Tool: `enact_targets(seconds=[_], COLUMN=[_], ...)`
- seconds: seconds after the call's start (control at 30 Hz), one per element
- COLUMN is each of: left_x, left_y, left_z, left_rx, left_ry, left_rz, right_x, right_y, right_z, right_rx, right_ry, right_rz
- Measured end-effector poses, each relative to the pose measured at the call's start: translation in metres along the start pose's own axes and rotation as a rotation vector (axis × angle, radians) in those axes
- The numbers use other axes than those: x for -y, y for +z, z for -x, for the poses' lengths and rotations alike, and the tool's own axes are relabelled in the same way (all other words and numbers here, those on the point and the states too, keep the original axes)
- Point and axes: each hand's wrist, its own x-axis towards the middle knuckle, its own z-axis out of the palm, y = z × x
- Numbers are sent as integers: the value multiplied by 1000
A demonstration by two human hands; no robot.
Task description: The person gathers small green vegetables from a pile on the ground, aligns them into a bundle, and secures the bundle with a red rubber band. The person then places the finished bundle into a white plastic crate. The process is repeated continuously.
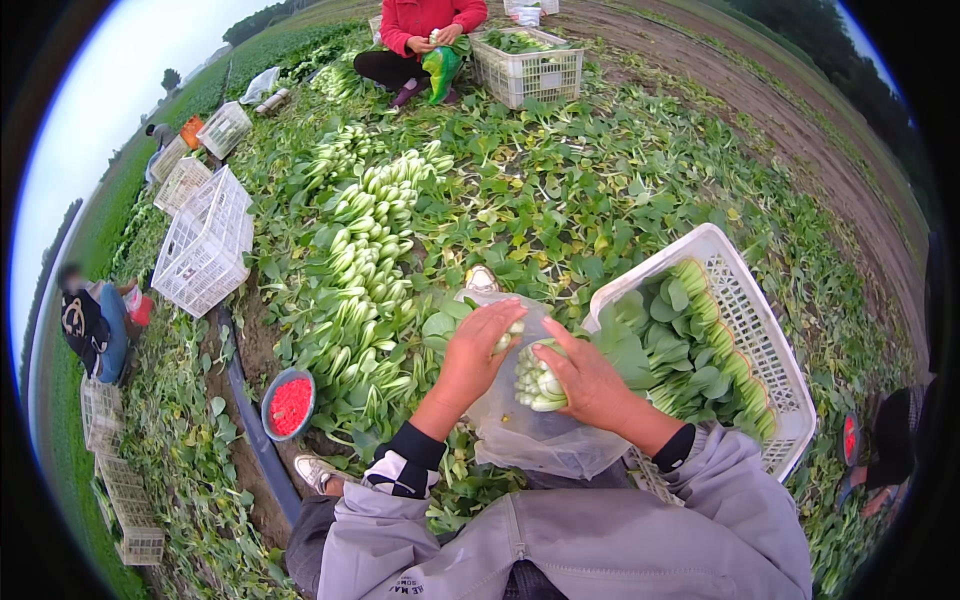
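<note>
My left hand (pixel 478 350) grips the upper edge of a clear plastic bag (pixel 535 440) that hangs in front of my lap. My right hand (pixel 585 378) holds a bunch of bok choy (pixel 537 382), pale stems toward me, pressed against the bag between both hands. Whether the bunch is inside the bag is unclear. A white plastic crate (pixel 745 300) tilts at my right, packed with green bok choy (pixel 680 350). Rows of cut bok choy (pixel 370 260) lie on the ground just beyond my left hand.
A round bowl of red bands (pixel 289 404) sits at the lower left beside a dark hose. Empty white crates (pixel 205 245) stand at left. A person in red (pixel 425 35) squats ahead by another crate (pixel 528 65). Other people crouch at the far left and right edge.
</note>
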Motion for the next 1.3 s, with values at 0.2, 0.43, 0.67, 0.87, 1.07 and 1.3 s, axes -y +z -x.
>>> enact_targets(seconds=[0.2, 0.43, 0.67, 0.87, 1.07, 1.3], left_x=[-12, 0, 54, 3, 62, -28], left_y=[11, -12, -105, -29, 20, -13], left_z=[2, 17, 76, 46, 17, 52], left_rx=[10, -92, -801, -104, -210, -519], left_ry=[-95, -518, -667, -473, -354, -1115], left_rz=[122, 593, 779, 214, -192, 1244], right_x=[1, 9, 1, 12, 11, -7], right_y=[1, 0, 3, 2, 7, -3], right_z=[-2, -6, -5, -10, -8, 0], right_rx=[-21, -19, -55, -4, 35, 13], right_ry=[-12, 9, 52, 43, 65, 160], right_rz=[-7, -16, -48, -15, -16, 13])
